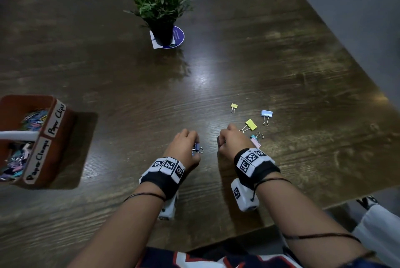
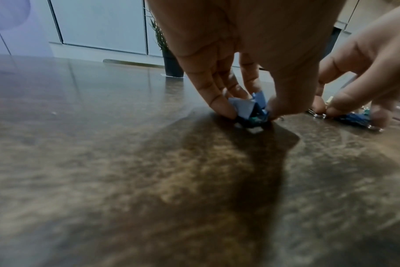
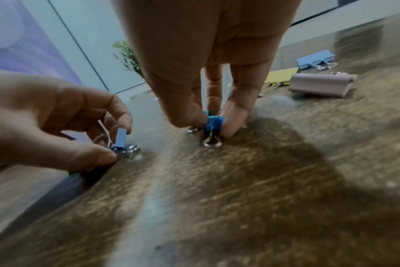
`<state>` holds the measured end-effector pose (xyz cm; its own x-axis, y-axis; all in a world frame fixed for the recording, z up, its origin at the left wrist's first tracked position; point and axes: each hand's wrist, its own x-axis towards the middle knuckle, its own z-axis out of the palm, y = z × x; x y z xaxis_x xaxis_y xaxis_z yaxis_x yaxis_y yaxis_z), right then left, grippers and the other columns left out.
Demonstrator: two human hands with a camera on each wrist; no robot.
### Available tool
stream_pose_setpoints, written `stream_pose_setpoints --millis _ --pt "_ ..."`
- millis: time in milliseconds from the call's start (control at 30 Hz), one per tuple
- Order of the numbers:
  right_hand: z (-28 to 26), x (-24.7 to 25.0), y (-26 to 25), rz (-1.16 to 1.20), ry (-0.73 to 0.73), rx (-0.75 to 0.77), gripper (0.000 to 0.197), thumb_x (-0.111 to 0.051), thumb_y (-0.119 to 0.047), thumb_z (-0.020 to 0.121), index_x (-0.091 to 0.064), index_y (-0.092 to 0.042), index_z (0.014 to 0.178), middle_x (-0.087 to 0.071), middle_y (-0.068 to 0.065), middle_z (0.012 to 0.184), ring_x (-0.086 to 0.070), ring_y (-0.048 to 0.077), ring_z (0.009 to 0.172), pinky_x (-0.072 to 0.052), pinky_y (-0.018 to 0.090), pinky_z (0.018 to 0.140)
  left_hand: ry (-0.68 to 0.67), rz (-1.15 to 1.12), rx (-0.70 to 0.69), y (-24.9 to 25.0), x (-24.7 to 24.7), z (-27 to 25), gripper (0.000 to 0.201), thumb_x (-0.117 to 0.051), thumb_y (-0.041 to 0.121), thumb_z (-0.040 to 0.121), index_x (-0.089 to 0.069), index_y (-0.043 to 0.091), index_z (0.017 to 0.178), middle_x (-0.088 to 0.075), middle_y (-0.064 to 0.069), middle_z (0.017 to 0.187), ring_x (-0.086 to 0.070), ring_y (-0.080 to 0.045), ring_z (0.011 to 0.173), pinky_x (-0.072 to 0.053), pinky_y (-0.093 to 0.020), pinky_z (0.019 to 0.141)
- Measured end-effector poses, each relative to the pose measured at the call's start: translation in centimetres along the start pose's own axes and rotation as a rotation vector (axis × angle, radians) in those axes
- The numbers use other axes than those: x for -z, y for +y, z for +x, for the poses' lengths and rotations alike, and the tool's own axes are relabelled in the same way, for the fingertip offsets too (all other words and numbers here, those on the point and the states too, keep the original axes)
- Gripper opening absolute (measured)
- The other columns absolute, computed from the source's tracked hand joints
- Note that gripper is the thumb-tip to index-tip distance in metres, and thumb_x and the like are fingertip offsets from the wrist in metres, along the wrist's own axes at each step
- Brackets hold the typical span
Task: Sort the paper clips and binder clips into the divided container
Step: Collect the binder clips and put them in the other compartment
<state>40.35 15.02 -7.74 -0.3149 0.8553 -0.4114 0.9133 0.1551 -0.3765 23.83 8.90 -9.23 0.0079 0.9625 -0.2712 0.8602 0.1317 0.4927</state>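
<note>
I'm seeing left hand (image 1: 184,148) pinching blue binder clips (image 2: 247,110), right hand (image 1: 229,140) pinching another clip (image 3: 213,122); next I'm judging both carry left to divided container (image 1: 55,135).

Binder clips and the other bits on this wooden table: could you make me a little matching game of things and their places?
Things:
1. small green potted plant
2. brown divided container
3. pale blue binder clip
4. small blue binder clip

Places:
A. pinched in the right hand
B. far middle, on a coaster
C. loose, right of both hands
D. left edge, labelled

Pairs: 1-B, 2-D, 3-C, 4-A
</note>
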Motion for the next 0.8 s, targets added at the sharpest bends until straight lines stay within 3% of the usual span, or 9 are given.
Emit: stream_pose_setpoints --millis 200,333,467,567,700,800 --pt "0.4 -0.3 -1.4 -0.02 -0.003 0.04 0.007 -0.061 -0.009 0.081 -0.061 -0.013 0.086 -0.048 0.004 0.108 -0.056 0.025 0.094 -0.038 0.025 0.074 -0.037 0.049 0.004 -1.3 0.7 -0.3 0.017 -0.06 0.016 0.078 -0.045 0.022 0.084 -0.039 0.006 0.092 -0.034 -0.014 0.087 -0.035 -0.027 0.074" --pt "0.7 -0.2 -2.0 0.021 0.01 0.028 0.011 -0.058 -0.007 0.081 -0.057 -0.019 0.079 -0.056 0.007 0.104 -0.057 0.025 0.094 -0.037 0.024 0.073 -0.038 0.088 -0.02 -2.3 1.3 -0.9 0.013 -0.058 0.017 0.077 -0.048 0.022 0.084 -0.047 0.004 0.094 -0.041 -0.019 0.093 -0.032 -0.026 0.072" --pt "0.9 -0.4 -2.2 0.139 0.027 0.0 0.009 -0.058 -0.005 0.079 -0.063 -0.012 0.081 -0.061 0.004 0.087 -0.056 0.017 0.077 -0.038 0.02 0.061 0.009 0.081 -0.001 -3.3 2.0 -1.6 0.012 -0.056 0.018 0.08 -0.045 0.023 0.084 -0.049 0.006 0.092 -0.04 -0.018 0.091 -0.034 -0.029 0.076" --pt "1.0 -0.5 -2.5 0.279 0.043 -0.03 0.008 -0.061 -0.004 0.076 -0.061 -0.011 0.081 -0.055 -0.006 0.068 -0.051 0.009 0.062 -0.033 0.009 0.049 0.057 0.05 0.024 -4.0 2.4 -2.0 0.014 -0.058 0.019 0.079 -0.045 0.022 0.082 -0.051 0.005 0.092 -0.039 -0.017 0.09 -0.029 -0.028 0.072" --pt "1.4 -1.3 -3.1 0.335 0.142 -0.022 0.017 -0.063 -0.005 0.075 -0.053 -0.018 0.075 -0.058 0.002 0.085 -0.052 0.015 0.074 -0.034 0.022 0.061 0.109 0.019 0.047 -5.4 2.7 -2.2 0.013 -0.059 0.018 0.077 -0.055 0.016 0.089 -0.058 0.002 0.096 -0.041 -0.018 0.091 -0.031 -0.027 0.071" --pt "1.2 -1.5 -3.4 0.3 0.179 -0.011 0.022 -0.066 -0.006 0.076 -0.052 -0.02 0.086 -0.05 0.004 0.104 -0.052 0.015 0.084 -0.039 0.023 0.075 0.12 0.029 0.042 -6.2 3.0 -2.5 0.015 -0.059 0.017 0.078 -0.055 0.013 0.092 -0.057 0.0 0.098 -0.037 -0.017 0.088 -0.028 -0.026 0.07"
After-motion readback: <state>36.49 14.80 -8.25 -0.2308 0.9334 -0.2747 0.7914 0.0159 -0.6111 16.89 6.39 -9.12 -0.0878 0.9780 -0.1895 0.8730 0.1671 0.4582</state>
